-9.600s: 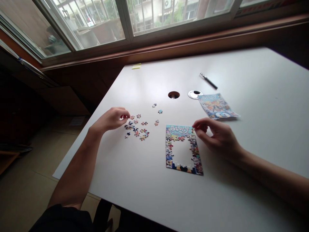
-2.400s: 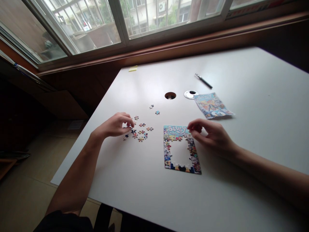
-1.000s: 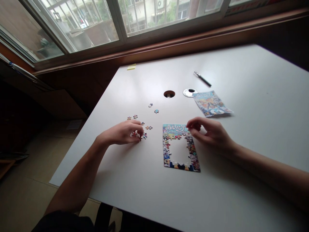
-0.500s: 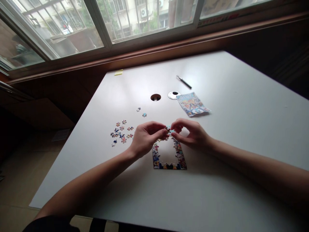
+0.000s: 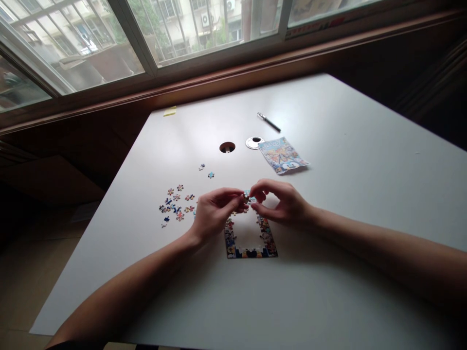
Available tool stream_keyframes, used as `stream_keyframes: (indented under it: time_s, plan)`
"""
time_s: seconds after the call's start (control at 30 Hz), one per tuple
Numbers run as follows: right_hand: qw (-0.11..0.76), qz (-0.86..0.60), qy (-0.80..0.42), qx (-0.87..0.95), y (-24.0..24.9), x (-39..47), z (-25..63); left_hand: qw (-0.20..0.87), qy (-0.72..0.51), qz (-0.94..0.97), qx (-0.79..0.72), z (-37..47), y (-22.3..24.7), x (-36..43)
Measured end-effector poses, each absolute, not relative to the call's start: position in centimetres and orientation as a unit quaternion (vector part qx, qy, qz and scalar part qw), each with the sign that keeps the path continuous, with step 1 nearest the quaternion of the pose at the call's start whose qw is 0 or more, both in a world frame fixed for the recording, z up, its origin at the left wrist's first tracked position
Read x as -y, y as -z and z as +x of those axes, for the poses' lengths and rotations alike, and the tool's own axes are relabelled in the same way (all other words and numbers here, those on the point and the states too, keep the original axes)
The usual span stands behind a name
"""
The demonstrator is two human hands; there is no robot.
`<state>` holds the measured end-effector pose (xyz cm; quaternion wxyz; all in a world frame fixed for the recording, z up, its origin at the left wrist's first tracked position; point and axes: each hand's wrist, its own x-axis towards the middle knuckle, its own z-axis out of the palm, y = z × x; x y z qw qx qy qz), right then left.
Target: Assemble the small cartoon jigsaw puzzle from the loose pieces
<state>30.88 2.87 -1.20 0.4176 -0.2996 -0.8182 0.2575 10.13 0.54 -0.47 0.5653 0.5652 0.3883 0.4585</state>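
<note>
A puzzle border (image 5: 268,236) with a bare white middle lies on the white table, its far end partly hidden by my hands. Above that far end, my left hand (image 5: 219,214) pinches a small puzzle piece (image 5: 246,198) between thumb and forefinger. Close on its right is my right hand (image 5: 282,201), thumb and forefinger apart, nothing visible between them. Several loose puzzle pieces (image 5: 178,204) are spread to the left of my left hand. Two more pieces (image 5: 211,175) lie farther back.
A printed picture sheet (image 5: 283,155) overlaps a round metal cover (image 5: 254,143). Behind them is a black pen (image 5: 269,122). A round hole (image 5: 227,147) opens in the table (image 5: 328,291). A yellow note (image 5: 170,111) sticks near the far left edge, below the window.
The whole view has shifted, so the table and its things appear a little farther left. My right hand's thumb and forefinger have moved slightly away from the piece in my left hand.
</note>
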Motion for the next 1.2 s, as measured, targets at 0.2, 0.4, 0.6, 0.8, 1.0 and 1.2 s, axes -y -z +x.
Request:
stream_keyframes:
  time_s: [0.2,0.4,0.6,0.8,1.0,1.2]
  plan:
    - [0.417,-0.326,-0.263,0.806,1.13,-2.90,30.79,0.573,-0.449,0.572,-0.377,9.98,1.05,-0.51]
    - [0.404,-0.338,-0.278,0.803,1.10,-2.98,30.83,0.581,-0.449,0.583,-0.348,9.93,1.20,-0.51]
    - [0.408,-0.344,-0.266,0.803,1.14,-2.95,30.87,0.546,-0.463,0.602,-0.356,9.84,1.30,-0.55]
    - [0.414,-0.327,-0.252,0.811,1.36,-3.01,30.88,0.493,-0.464,0.639,-0.365,9.69,1.17,-0.64]
    - [0.420,-0.308,-0.246,0.817,1.71,-3.17,30.95,0.475,-0.470,0.655,-0.354,9.73,1.01,-0.65]
    - [0.419,-0.312,-0.238,0.819,1.59,-3.15,30.97,0.480,-0.466,0.657,-0.347,9.74,1.06,-0.74]
